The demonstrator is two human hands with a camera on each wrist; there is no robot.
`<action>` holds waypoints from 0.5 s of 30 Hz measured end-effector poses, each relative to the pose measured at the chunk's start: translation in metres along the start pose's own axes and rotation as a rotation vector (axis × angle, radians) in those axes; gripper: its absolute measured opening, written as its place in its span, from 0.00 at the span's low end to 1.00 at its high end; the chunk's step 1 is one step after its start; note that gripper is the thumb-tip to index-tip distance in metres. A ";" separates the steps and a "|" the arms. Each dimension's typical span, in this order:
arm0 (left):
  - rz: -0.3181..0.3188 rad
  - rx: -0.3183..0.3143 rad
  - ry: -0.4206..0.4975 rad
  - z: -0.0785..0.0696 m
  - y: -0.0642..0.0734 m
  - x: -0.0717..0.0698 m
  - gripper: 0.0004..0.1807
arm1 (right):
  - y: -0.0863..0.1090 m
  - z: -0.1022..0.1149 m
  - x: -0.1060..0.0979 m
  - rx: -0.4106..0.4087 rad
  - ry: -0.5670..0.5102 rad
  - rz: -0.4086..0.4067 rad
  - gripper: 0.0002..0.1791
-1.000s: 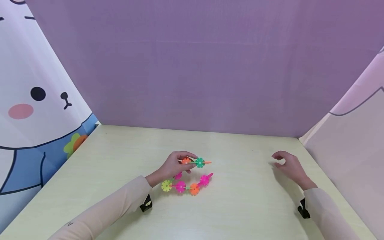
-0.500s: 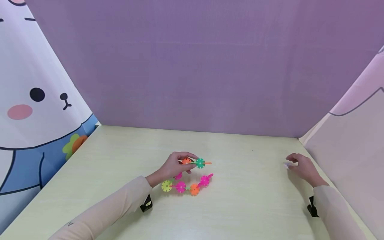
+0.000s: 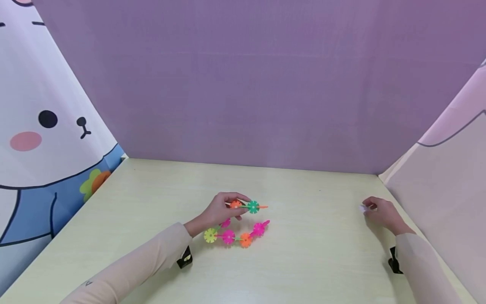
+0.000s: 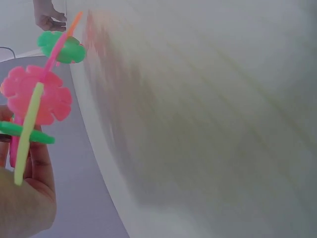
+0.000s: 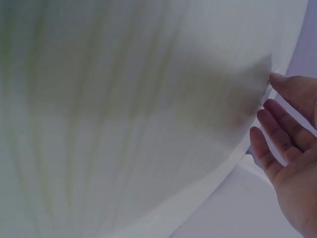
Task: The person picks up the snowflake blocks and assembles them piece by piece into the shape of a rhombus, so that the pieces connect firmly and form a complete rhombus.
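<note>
In the head view, my left hand [image 3: 220, 209] grips a chain of interlocking snowflake discs. Its upper end shows an orange disc [image 3: 236, 204] at the fingers and a teal disc [image 3: 253, 207] with an orange one edge-on at the tip. Below the hand the chain curves through a yellow disc [image 3: 210, 235], magenta disc [image 3: 228, 237] and orange disc [image 3: 246, 240]. Part of it is hidden behind the hand. My right hand [image 3: 384, 215], far to the right, pinches a small whitish piece [image 3: 363, 208] between thumb and fingertips; its full shape is hidden.
A pale wooden table [image 3: 303, 261] lies beneath both hands. Behind it stands a purple cloth wall [image 3: 258, 84]. A printed cartoon sheet [image 3: 57, 160] borders the left side and a pale panel [image 3: 448, 181] the right.
My right hand has moved right and slightly nearer, and the whitish piece has come into view at its fingertips. The left hand and the disc chain stay in place.
</note>
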State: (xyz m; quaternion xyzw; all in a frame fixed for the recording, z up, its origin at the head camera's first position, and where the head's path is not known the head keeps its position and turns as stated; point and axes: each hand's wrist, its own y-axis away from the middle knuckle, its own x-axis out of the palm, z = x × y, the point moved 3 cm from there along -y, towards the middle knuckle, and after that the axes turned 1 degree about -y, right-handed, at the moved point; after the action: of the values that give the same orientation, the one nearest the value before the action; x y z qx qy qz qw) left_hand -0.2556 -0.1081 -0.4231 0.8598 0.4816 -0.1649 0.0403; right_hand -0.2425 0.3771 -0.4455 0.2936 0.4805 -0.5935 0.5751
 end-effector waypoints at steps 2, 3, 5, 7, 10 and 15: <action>0.004 0.003 0.000 0.000 0.000 0.000 0.14 | 0.000 -0.001 0.000 0.002 0.005 0.002 0.11; 0.005 0.003 0.002 0.000 0.000 0.000 0.14 | -0.001 -0.001 0.001 0.002 0.008 0.000 0.11; 0.003 0.008 0.008 0.000 0.001 0.000 0.15 | -0.001 -0.001 0.001 0.001 0.003 0.006 0.11; 0.000 0.010 0.012 0.000 0.001 0.000 0.15 | -0.003 -0.001 0.001 0.004 0.000 0.010 0.11; 0.000 0.005 0.015 -0.001 0.002 -0.001 0.15 | -0.004 -0.001 0.001 0.020 -0.010 0.018 0.11; 0.007 -0.005 0.005 0.000 0.002 -0.001 0.14 | -0.006 0.001 0.002 0.039 -0.017 0.004 0.12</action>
State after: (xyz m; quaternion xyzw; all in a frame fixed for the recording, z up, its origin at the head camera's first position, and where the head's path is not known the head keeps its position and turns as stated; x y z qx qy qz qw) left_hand -0.2549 -0.1103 -0.4230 0.8618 0.4792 -0.1613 0.0419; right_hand -0.2482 0.3745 -0.4452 0.3006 0.4633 -0.6039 0.5748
